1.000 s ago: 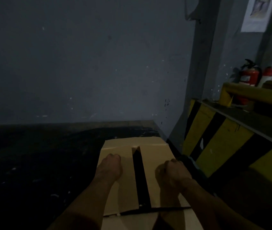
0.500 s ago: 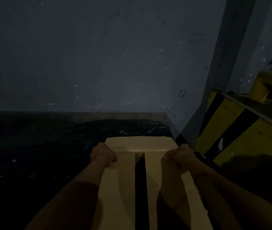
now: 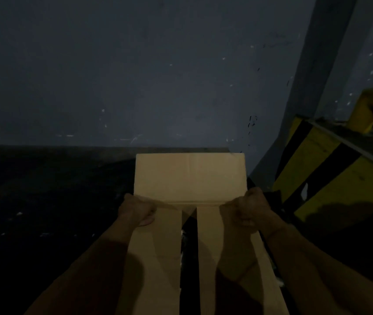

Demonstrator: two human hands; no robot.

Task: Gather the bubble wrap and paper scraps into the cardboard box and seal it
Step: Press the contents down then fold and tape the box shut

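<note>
The brown cardboard box [image 3: 158, 258] lies in front of me on the dark floor. Its two long top flaps are folded down, with a narrow dark gap [image 3: 189, 258] between them. The far flap [image 3: 190, 176] stands up, facing me. My left hand [image 3: 136, 209] curls around the box's far left corner, at the fold of that flap. My right hand [image 3: 245, 210] curls around the far right corner in the same way. Bubble wrap and paper scraps are not visible; the inside of the box is dark.
A grey wall [image 3: 135, 76] rises just behind the box. A yellow and black striped barrier [image 3: 331, 169] runs along the right, close to the box. The dark floor [image 3: 44, 201] stretches to the left, dotted with small pale specks.
Both hands slid from the middle of the flaps to the box's far corners. The far flap now stands up toward me. My view has shifted right and closer.
</note>
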